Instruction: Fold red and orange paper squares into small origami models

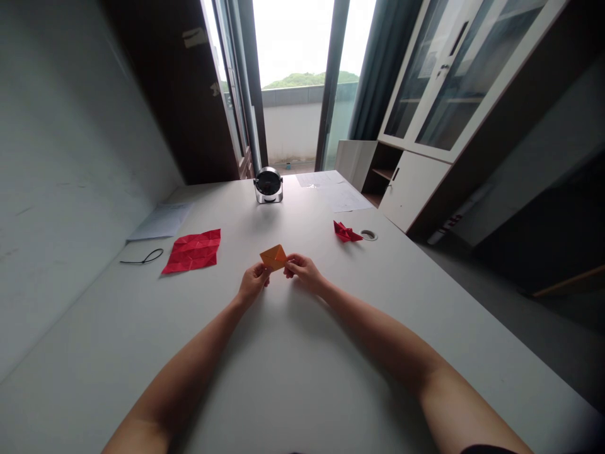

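Note:
Between my two hands is a small piece of folded orange paper, with crease lines and overlapping flaps on the side that shows. My left hand pinches its lower left edge. At its right corner, my right hand grips with thumb and fingers. The paper is held just above the white table. To the left lies a creased, unfolded sheet of red paper. On the right a folded red paper boat rests on the table.
A roll of tape lies beside the red boat. A round black and silver device stands farther back. A black cable tie and white papers lie by the left wall; more sheets lie at the back right.

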{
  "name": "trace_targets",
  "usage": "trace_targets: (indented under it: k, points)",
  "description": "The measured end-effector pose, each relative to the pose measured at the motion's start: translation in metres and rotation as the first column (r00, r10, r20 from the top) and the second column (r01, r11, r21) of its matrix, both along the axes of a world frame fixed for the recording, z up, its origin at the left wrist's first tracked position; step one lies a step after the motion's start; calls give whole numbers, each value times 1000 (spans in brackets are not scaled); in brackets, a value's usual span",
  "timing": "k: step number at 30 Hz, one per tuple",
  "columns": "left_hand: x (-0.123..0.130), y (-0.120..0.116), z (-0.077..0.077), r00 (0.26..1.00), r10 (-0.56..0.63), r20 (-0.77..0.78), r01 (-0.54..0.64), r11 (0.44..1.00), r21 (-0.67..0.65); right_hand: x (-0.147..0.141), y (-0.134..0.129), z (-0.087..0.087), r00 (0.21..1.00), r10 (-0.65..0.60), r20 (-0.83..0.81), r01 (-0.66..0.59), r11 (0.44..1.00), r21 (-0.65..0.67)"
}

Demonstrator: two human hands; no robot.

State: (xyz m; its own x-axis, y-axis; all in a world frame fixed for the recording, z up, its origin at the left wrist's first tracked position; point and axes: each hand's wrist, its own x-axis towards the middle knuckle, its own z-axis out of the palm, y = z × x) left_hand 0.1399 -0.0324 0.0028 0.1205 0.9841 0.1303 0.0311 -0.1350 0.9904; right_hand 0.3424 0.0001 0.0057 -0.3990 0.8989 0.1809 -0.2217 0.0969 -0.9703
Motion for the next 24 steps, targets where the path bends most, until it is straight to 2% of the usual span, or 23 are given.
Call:
trace_targets:
  k: [3,6,14,24]
  points:
    - [0,-1,1,999,31,-35,-30,999,21,-1,1,-3,1000,-12,5,12,1000,-8]
    - [0,-2,4,999,51,-3,-51,997,54,-2,2,-7,998,-61,0,61,998,10]
    - [2,-2,7,995,-8,99,-4,993,121,-3,6,-11,992,-125,24,123,990,69]
    - [5,-8,14,998,-49,39,47,998,36,-4,3,-8,970,-241,4,239,963,125]
